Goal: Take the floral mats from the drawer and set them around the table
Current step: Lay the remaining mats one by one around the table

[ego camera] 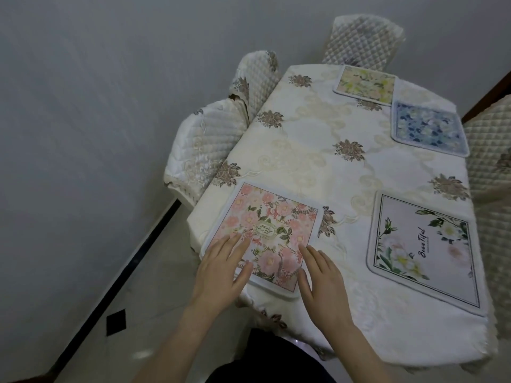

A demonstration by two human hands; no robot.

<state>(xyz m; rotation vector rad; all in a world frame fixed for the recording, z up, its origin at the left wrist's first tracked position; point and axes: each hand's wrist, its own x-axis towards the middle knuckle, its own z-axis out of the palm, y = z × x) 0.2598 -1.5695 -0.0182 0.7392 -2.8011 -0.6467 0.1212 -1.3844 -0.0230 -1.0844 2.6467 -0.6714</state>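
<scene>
Both hands flat, fingers straight — left hand [221, 268] and right hand [322, 280] pressing the pink floral rectangular mat [265, 233] at the cream-clothed surface's [318, 150] near corner — three other floral mats [423, 252] lie farther round.

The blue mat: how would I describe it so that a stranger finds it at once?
Look at the cloth-covered table, along its far right edge. There the blue mat lies beside a yellow-green mat. It alone is printed blue.

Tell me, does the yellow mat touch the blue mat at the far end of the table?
Touching. In the head view the yellow mat meets the blue mat at their near corners, with no tablecloth visible between them.
</scene>
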